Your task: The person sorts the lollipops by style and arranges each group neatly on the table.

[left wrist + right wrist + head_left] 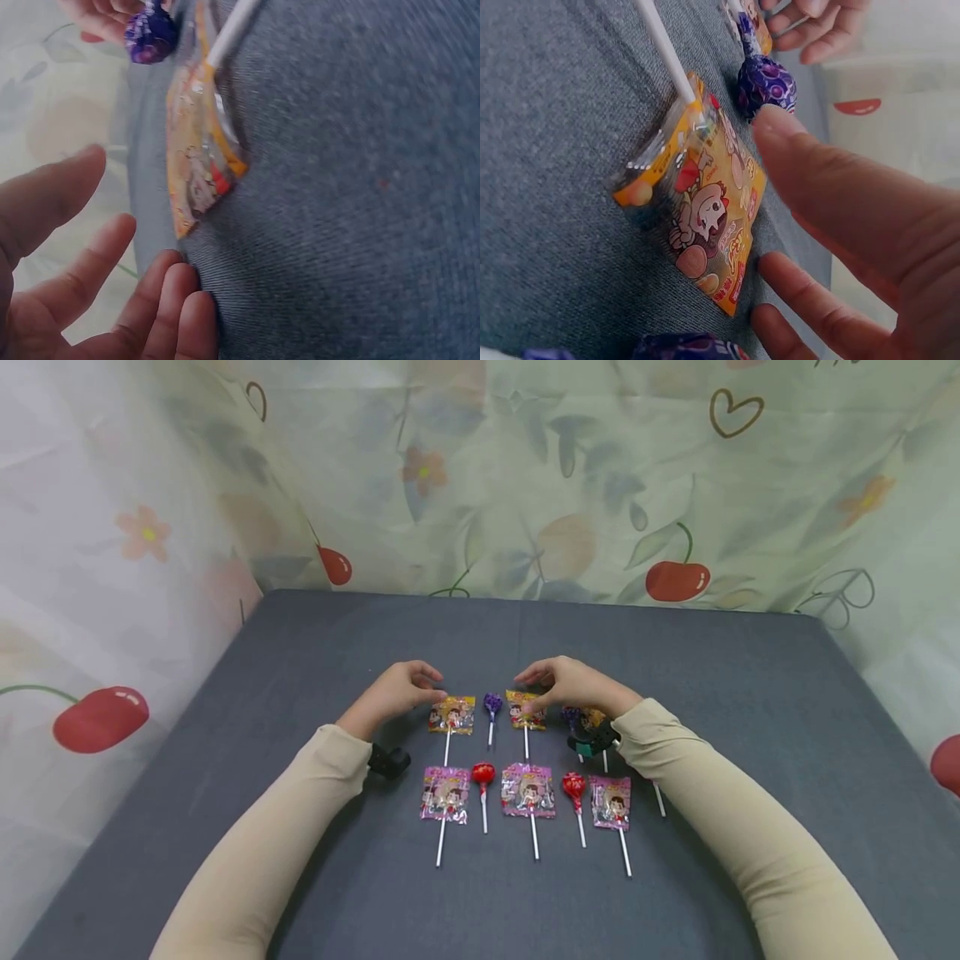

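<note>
My left hand (pixel 393 695) is at the upper left corner of an orange-wrapped lollipop (pixel 461 718), fingers loosely bent and parted. In the left wrist view that flat orange wrapper (pixel 199 150) lies just beyond the fingertips, with nothing between them. Over a second orange-wrapped lollipop (pixel 534 722) hovers my right hand (pixel 576 682), thumb and fingers spread apart. The right wrist view shows this packet (pixel 712 214) beside the thumb, printed with a cartoon child. Between the two orange packets lies a round purple lollipop (pixel 492 703).
Nearer me runs a row of pink-wrapped lollipops (pixel 445 795) alternating with round red ones (pixel 483 773). Under my right wrist, another purple lollipop (pixel 572 717) and an orange one (pixel 592 718) are partly hidden. The dark grey table (pixel 360 893) meets a patterned curtain (pixel 517 485) behind.
</note>
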`<state>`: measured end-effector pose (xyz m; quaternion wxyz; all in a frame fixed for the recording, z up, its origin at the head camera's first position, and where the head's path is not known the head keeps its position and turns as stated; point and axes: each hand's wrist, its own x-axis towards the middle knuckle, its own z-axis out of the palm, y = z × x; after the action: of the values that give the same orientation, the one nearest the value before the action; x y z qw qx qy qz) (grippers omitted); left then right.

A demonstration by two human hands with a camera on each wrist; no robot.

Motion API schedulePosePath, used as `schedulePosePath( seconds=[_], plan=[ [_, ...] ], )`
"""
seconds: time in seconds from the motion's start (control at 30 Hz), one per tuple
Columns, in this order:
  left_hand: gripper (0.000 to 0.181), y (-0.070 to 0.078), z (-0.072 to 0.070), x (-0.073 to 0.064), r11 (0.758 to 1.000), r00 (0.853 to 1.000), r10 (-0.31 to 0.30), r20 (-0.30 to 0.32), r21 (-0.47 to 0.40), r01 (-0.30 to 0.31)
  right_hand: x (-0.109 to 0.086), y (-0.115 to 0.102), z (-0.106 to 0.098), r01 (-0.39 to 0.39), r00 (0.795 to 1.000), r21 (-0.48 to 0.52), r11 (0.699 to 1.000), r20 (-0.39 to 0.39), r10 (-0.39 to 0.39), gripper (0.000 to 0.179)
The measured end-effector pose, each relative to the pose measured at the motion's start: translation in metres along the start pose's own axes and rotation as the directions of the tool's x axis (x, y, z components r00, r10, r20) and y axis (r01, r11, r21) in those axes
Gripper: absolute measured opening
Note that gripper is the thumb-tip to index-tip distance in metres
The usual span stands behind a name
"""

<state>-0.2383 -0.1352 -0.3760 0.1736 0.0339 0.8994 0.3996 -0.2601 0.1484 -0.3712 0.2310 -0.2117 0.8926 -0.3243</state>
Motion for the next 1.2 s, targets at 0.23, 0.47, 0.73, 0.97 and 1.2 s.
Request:
schedulePosePath(
  seconds=[0.23,0.47,0.73,0.97,1.2],
  plan=[
    [0.045,-0.002,0.003,0.006,0.995,0.999,-0.002,0.051,0.103,-0.004,0.004,0.003,0.002,-0.006,1.0,0.015,1.0,0.015,0.006,0.051],
    [0.053,-0.002,0.007,0.007,0.974,0.997,0.033,0.065,0.224,-0.046,0.007,0.003,0.007,-0.03,1.0,0.027,0.999,-0.009,0.03,0.047],
    [0.054,0.0,0.01,0.008,0.967,0.999,0.017,0.043,0.253,-0.027,0.01,0.004,0.009,-0.058,0.997,-0.013,0.998,-0.046,0.057,0.045],
    [0.05,0.001,0.009,0.01,0.961,0.999,0.019,0.028,0.277,-0.026,0.012,0.005,0.011,-0.067,0.996,-0.051,0.996,-0.069,0.063,0.044],
    [0.044,0.005,0.011,0.011,0.943,1.0,0.013,0.014,0.333,-0.017,0.013,0.002,0.012,-0.08,0.994,-0.062,0.995,-0.077,0.075,0.042]
  ],
)
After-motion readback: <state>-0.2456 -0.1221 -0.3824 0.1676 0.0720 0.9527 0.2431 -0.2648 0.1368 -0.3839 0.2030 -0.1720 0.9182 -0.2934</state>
